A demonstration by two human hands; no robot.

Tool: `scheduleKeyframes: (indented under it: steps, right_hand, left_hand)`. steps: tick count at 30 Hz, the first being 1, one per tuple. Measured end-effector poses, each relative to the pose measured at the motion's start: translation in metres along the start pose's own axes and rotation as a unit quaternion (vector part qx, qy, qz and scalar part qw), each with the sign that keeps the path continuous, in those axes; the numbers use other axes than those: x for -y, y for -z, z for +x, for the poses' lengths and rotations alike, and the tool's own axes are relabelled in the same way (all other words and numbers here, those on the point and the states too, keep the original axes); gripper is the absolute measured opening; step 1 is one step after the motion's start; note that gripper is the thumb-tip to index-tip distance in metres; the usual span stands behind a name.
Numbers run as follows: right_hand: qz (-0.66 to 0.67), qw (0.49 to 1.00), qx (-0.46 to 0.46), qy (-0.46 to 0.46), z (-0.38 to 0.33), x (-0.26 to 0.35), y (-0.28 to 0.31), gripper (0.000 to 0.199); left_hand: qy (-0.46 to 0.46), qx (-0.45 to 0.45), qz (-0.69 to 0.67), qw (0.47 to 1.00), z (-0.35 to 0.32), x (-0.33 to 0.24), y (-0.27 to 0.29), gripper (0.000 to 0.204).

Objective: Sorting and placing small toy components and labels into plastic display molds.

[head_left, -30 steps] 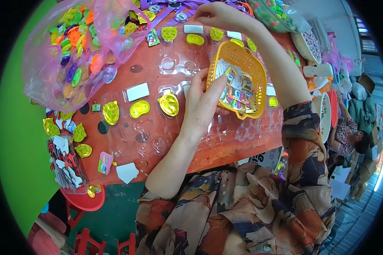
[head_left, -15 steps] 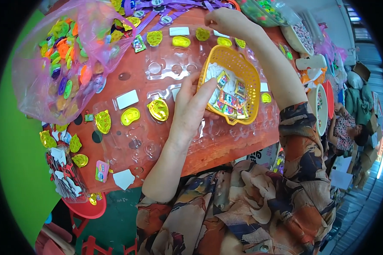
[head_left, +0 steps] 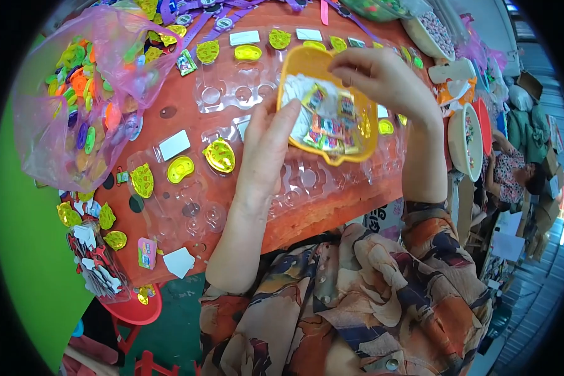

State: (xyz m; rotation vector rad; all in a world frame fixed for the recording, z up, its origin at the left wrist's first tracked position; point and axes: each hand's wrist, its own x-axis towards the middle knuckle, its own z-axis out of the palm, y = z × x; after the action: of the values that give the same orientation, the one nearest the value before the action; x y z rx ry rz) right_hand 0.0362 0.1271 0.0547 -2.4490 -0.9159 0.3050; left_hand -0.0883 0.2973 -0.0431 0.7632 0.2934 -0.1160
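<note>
My left hand (head_left: 263,147) grips a yellow plastic basket (head_left: 371,135) by its left side, the thumb over the rim and the fingers beneath. Small colourful packets (head_left: 328,128) lie in the basket on white pieces. Over the basket's far right part hovers my right hand (head_left: 385,78), fingers loosely bent and apart, with nothing visible in them. Under and around the basket, clear plastic blister trays (head_left: 241,88) are laid out in rows. On them sit shiny yellow foil pieces (head_left: 219,156), yellow oval cases (head_left: 180,169) and white cards (head_left: 173,145).
A pink see-through bag (head_left: 37,138) of colourful plastic toys stands at the left. Purple watches (head_left: 224,24) lie along the far edge. At the left front is a clear box (head_left: 97,266) of red and white pieces. A white tub (head_left: 467,141) stands right; another person (head_left: 507,166) sits beyond.
My right hand has come back from the far row of trays to above the basket. The basket and my left hand have shifted slightly left and away, as has the whole view.
</note>
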Motion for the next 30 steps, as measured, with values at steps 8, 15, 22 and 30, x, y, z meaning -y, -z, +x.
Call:
scheduleKeyframes:
  steps: [8, 15, 22, 30]
  right_hand:
    - [-0.178, 0.977, -0.102, 0.048, -0.027, -0.011, -0.035, 0.033]
    - [-0.159, 0.974, -0.105, 0.125, -0.024, 0.000, -0.041, 0.019]
    - [0.058, 0.986, -0.139, 0.077, -0.013, -0.023, 0.001, 0.017]
    - [-0.049, 0.997, -0.057, -0.035, 0.102, -0.120, -0.023, 0.024]
  left_hand:
    - [-0.095, -0.001, 0.007, 0.995, 0.005, 0.005, -0.005, 0.051]
    - [-0.048, 0.013, 0.020, 0.999, 0.005, 0.007, -0.002, 0.055]
    - [-0.001, 0.008, 0.030, 1.000, 0.006, 0.002, -0.003, 0.060]
    - [0.006, 0.021, 0.068, 0.997, 0.001, 0.001, -0.005, 0.062]
